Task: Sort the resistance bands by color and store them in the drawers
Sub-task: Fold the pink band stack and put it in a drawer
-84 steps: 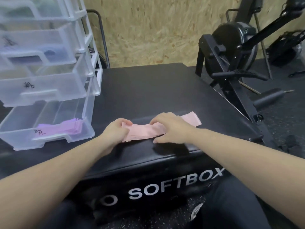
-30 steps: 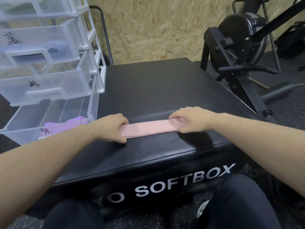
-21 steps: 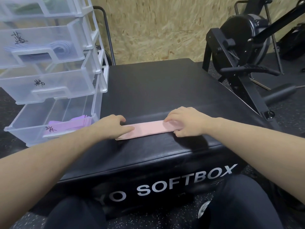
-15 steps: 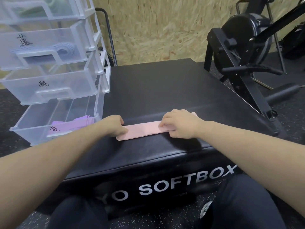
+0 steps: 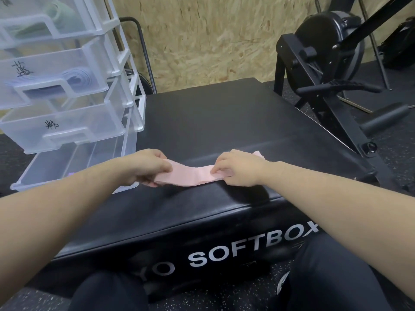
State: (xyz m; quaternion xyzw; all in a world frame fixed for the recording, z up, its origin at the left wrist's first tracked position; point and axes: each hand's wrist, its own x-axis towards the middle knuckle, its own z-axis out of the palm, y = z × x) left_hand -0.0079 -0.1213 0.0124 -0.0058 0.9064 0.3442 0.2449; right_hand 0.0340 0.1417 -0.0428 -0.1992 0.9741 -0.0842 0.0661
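A pink resistance band stretches along the near edge of the black soft box. My left hand pinches its left end and holds it slightly off the surface. My right hand grips the right part, and a folded pink tip shows behind the knuckles. To the left stands a clear plastic drawer unit. Its bottom drawer is pulled out, and my left forearm hides most of its contents. A higher drawer holds a blue-purple band, the top one a green band.
A black exercise machine stands to the right behind the soft box, its frame reaching down beside the box's right edge. A chipboard wall closes off the back. My legs in dark trousers are in front of the box.
The left end of the pink band has come up off the box in my left hand, so the band now sags in the middle. The camera has shifted slightly.
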